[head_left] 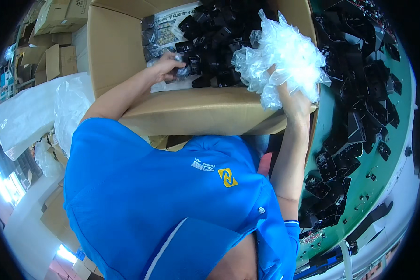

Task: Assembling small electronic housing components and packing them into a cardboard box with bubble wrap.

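Observation:
A big bunch of crumpled clear plastic bags [289, 56] is clutched in my right hand [287, 91], above the right side of an open cardboard box [196, 105]. The bags hide most of those fingers. At the box's left side my left hand [168, 66] is closed on a small piece of clear plastic [181, 65], its fingertips bent together. Just beyond it lie many black plastic parts [210, 42], heaped inside the box. Several more, wrapped in clear film, line the left inner wall beside a printed newspaper sheet [170, 28].
To the right, a green worktop [359, 186] carries piles of black housings [354, 116] and scattered small bits. On the left are a white foam-like roll [28, 112], a clear plastic sheet [72, 105] and stacked cardboard boxes [60, 60].

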`<control>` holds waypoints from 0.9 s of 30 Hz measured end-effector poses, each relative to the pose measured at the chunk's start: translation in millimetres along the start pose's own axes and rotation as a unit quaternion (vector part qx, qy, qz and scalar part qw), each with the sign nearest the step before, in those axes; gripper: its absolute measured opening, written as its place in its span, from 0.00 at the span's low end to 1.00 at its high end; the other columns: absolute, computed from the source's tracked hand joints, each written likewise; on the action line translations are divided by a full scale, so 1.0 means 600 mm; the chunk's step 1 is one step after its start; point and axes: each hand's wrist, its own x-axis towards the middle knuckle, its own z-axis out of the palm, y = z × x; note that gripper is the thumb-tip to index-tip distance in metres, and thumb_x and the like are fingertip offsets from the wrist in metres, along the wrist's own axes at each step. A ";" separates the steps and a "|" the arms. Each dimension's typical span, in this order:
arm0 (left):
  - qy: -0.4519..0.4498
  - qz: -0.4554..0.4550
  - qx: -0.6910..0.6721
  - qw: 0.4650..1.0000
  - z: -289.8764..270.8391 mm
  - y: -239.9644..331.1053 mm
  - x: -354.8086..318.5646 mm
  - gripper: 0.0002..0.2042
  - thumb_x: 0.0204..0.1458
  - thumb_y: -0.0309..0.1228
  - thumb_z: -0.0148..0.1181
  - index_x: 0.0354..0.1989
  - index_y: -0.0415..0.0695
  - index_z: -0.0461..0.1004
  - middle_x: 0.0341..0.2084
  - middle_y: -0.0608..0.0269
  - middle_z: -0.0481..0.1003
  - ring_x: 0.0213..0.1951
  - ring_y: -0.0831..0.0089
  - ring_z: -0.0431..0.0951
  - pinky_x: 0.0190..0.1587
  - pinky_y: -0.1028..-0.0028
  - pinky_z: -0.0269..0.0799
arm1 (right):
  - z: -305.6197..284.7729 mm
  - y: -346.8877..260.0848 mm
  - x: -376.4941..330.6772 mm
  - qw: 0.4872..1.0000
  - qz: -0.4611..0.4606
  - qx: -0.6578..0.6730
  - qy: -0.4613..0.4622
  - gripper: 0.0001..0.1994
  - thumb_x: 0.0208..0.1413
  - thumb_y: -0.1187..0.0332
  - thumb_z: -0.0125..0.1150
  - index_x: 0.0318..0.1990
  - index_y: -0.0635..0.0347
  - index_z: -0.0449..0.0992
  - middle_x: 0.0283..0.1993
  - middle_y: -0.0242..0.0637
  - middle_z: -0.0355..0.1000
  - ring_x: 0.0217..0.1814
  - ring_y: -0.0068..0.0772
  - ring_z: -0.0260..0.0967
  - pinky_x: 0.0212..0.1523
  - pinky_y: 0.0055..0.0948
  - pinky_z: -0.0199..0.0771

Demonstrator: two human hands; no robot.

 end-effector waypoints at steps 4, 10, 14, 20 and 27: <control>0.006 0.214 0.018 0.977 0.029 0.106 -0.050 0.19 0.55 0.30 0.64 0.56 0.46 0.73 0.39 0.60 0.77 0.36 0.77 0.77 0.39 0.79 0.76 | 0.001 -0.009 0.005 1.000 0.006 -0.003 -0.008 0.31 0.51 0.59 0.72 0.58 0.69 0.69 0.52 0.50 0.74 0.52 0.47 0.75 0.51 0.40 0.77; 0.046 0.450 0.077 0.888 0.086 0.190 -0.097 0.14 0.57 0.36 0.61 0.50 0.48 0.79 0.39 0.68 0.79 0.37 0.78 0.75 0.40 0.77 0.72 | 0.006 -0.004 0.005 1.000 0.011 0.005 0.005 0.31 0.50 0.59 0.73 0.56 0.70 0.70 0.50 0.50 0.75 0.50 0.46 0.76 0.48 0.39 0.79; 0.040 0.498 0.074 0.863 0.108 0.232 -0.129 0.12 0.59 0.37 0.57 0.48 0.48 0.79 0.42 0.66 0.78 0.42 0.74 0.74 0.45 0.73 0.70 | 0.007 0.003 0.004 1.000 -0.010 0.003 0.019 0.29 0.50 0.60 0.73 0.55 0.70 0.72 0.49 0.50 0.76 0.48 0.46 0.77 0.46 0.38 0.79; -0.034 0.426 -0.070 0.901 0.116 0.254 -0.121 0.09 0.60 0.20 0.52 0.45 0.38 0.78 0.44 0.57 0.78 0.45 0.70 0.76 0.54 0.75 0.68 | 0.000 -0.004 0.009 0.999 -0.055 0.002 0.001 0.26 0.49 0.63 0.72 0.52 0.71 0.74 0.47 0.50 0.77 0.46 0.45 0.78 0.45 0.37 0.79; -0.021 0.470 -0.120 0.874 0.034 0.251 -0.081 0.09 0.57 0.25 0.56 0.44 0.38 0.78 0.39 0.61 0.78 0.38 0.74 0.75 0.46 0.78 0.70 | 0.001 0.012 0.009 0.993 -0.110 -0.047 -0.012 0.24 0.49 0.65 0.70 0.51 0.71 0.74 0.46 0.49 0.77 0.44 0.43 0.77 0.43 0.37 0.79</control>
